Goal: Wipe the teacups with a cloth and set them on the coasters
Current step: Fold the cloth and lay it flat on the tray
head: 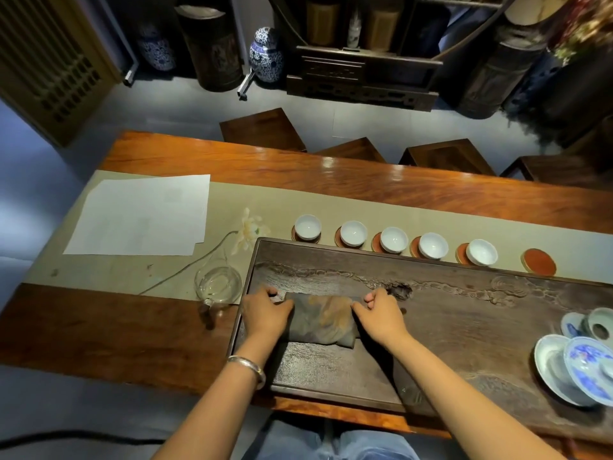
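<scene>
Both hands were down on the dark wooden tea tray [431, 293], one at each end of a folded, mottled brown cloth [320, 322] lying flat on the tray's left part. The left hand [265, 310] pinched the cloth's left edge with fingers curled closed on the fabric; a silver bangle [247, 366] sat on that wrist. The right hand [381, 310] gripped the cloth's right edge the same way, fingers bent in and closed on it.

Five white teacups [394, 240] stood in a row just beyond the tray's far rim, on the beige runner [232, 194], each on a red coaster. Several cups sat off-centre, with a crescent of coaster showing at the left. A sixth coaster [538, 262] at the right end of the row was bare.

A glass pitcher [219, 283] stood just beside the tray's left rim. White paper sheets [139, 215] lay farther left on the runner. At the tray's right end were blue-and-white porcelain pieces [574, 366], seemingly a saucer and lidded bowl, though the edge distortion made that uncertain.
</scene>
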